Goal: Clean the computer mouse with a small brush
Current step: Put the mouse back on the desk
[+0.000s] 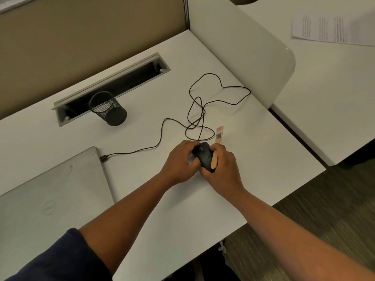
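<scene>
Round embossed logo on laptop [48, 191] lid unreadable; paper's [332, 29] print too blurred

Mouse [203, 156] on desk [142, 179], laptop [50, 191] left, cup [108, 108] behind.

Black corded computer mouse [203, 155]: flanks and near end covered by left hand [179, 161] and right hand [223, 165]. Small wooden-handled brush [218, 136]: mid-handle hidden behind right fingers. Printed white paper sheet [332, 29]: blurred, text illegible, cut off at frame edge. Closed silver laptop [50, 191]: cropped at left.
</scene>
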`<state>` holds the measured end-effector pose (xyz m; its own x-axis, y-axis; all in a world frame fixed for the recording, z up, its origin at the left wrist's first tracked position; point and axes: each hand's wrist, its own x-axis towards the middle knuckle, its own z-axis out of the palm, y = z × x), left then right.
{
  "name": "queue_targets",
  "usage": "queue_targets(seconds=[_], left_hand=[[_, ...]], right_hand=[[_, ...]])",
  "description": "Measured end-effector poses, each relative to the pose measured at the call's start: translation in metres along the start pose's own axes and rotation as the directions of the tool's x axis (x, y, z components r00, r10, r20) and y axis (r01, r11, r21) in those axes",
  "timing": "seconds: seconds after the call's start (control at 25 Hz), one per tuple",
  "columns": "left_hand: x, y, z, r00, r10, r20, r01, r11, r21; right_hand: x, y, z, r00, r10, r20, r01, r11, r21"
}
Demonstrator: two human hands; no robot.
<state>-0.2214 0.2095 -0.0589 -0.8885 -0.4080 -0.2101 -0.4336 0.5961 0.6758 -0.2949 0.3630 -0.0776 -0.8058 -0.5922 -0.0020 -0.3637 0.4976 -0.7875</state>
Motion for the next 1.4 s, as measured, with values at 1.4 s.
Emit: queue_targets(seconds=[1.4], left_hand=[[-0.109, -0.202, -0.207, 0.881, -0.467, -0.080, 0.466, 0.823, 0.323]], right_hand=[[0.146, -0.249, 0.112, 0.910, -0.373, 0.178, 0.398, 0.907, -0.135]])
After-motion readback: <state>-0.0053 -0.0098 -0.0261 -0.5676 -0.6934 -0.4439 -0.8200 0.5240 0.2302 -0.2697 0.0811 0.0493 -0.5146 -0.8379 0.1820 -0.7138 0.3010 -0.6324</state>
